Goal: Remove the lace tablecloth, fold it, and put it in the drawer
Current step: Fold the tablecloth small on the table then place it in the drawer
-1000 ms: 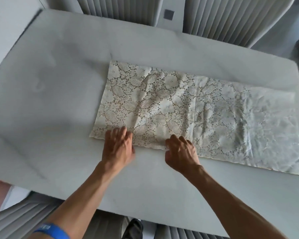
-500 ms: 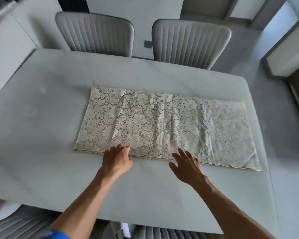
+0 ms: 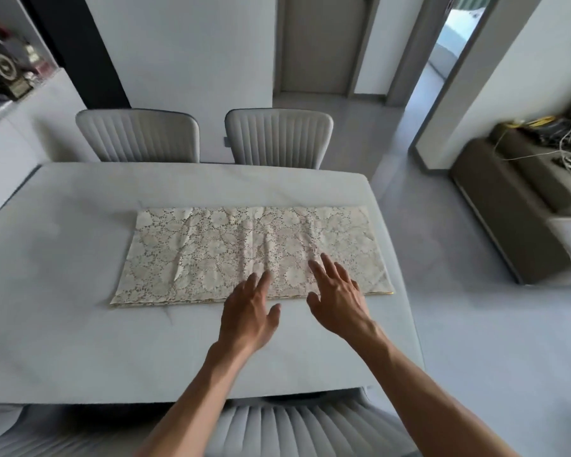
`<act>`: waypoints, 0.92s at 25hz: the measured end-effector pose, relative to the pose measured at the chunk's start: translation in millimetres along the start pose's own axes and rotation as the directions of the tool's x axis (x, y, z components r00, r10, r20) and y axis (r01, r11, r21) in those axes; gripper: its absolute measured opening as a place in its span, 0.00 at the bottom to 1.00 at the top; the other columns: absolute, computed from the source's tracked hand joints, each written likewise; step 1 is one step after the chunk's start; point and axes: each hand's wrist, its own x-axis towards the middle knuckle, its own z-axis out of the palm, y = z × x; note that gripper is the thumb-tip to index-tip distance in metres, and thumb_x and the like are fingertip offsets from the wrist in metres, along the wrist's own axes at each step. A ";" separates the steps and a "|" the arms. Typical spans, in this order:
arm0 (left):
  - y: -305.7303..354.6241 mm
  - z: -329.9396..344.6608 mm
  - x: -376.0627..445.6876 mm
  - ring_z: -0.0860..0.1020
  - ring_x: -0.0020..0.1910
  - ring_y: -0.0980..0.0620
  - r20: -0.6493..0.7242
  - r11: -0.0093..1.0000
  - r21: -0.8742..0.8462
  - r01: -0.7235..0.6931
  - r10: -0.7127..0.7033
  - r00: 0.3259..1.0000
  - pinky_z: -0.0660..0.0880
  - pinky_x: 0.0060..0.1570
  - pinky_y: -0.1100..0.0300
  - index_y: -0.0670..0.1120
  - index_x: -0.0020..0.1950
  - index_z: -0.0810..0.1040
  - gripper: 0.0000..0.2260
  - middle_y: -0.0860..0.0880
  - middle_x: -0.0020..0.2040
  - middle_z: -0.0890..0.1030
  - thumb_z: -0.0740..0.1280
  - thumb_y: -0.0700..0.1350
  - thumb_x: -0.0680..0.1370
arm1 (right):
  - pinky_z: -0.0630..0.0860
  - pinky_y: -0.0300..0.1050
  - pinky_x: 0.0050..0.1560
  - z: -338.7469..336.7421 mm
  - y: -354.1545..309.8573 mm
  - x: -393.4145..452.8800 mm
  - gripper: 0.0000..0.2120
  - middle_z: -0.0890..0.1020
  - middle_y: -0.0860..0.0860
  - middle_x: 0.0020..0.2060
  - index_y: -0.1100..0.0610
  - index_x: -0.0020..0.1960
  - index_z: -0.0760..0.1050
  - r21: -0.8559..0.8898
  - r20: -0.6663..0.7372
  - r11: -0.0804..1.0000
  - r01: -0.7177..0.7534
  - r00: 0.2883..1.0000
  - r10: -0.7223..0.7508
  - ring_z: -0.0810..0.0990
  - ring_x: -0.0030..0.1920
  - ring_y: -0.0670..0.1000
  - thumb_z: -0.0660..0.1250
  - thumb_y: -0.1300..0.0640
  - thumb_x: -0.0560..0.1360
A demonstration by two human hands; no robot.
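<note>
The cream lace tablecloth (image 3: 231, 252) lies folded into a long flat rectangle on the grey table (image 3: 63, 324), reaching to the table's right edge. My left hand (image 3: 249, 311) is over the cloth's near edge around its middle, fingers straight and spread. My right hand (image 3: 338, 293) is over the cloth's near right part, fingers also straight and spread. Neither hand grips the cloth. No drawer is visible.
Two grey ribbed chairs (image 3: 139, 135) (image 3: 279, 136) stand at the table's far side, and another chair (image 3: 294, 430) is just below me. A brown sofa (image 3: 521, 206) with cables on it stands at the right. Open floor and doorways lie beyond.
The view has lifted and pulled back, showing more of the room. Both hands have shifted right along the cloth's near edge and opened, fingers now spread over the lace.
</note>
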 end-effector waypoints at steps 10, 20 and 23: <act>145.1 46.7 -64.8 0.42 0.79 0.44 -0.160 0.973 -0.145 0.181 -0.204 0.966 0.48 0.77 0.46 0.53 0.79 0.35 0.40 0.46 0.80 0.39 0.62 0.55 0.79 | 0.65 0.55 0.72 -91.5 131.0 -62.8 0.32 0.55 0.49 0.79 0.47 0.79 0.54 0.161 -0.206 0.959 0.235 0.958 -0.200 0.59 0.77 0.56 0.61 0.45 0.79; 318.9 105.8 -47.4 0.47 0.79 0.42 -0.312 0.859 -0.393 0.328 -0.460 0.831 0.50 0.76 0.45 0.51 0.80 0.42 0.40 0.42 0.81 0.46 0.66 0.49 0.78 | 0.62 0.55 0.72 -135.6 288.1 -75.4 0.35 0.52 0.49 0.80 0.45 0.79 0.50 0.088 -0.133 0.931 0.354 0.930 -0.342 0.56 0.78 0.54 0.61 0.41 0.77; 312.2 117.0 -33.3 0.50 0.79 0.42 -0.379 0.789 -0.502 0.353 -0.568 0.730 0.51 0.76 0.45 0.48 0.80 0.47 0.40 0.40 0.80 0.50 0.69 0.46 0.77 | 0.62 0.55 0.72 -124.4 298.0 -50.8 0.35 0.51 0.49 0.80 0.46 0.79 0.50 0.105 -0.088 0.914 0.393 0.919 -0.385 0.55 0.78 0.54 0.61 0.41 0.77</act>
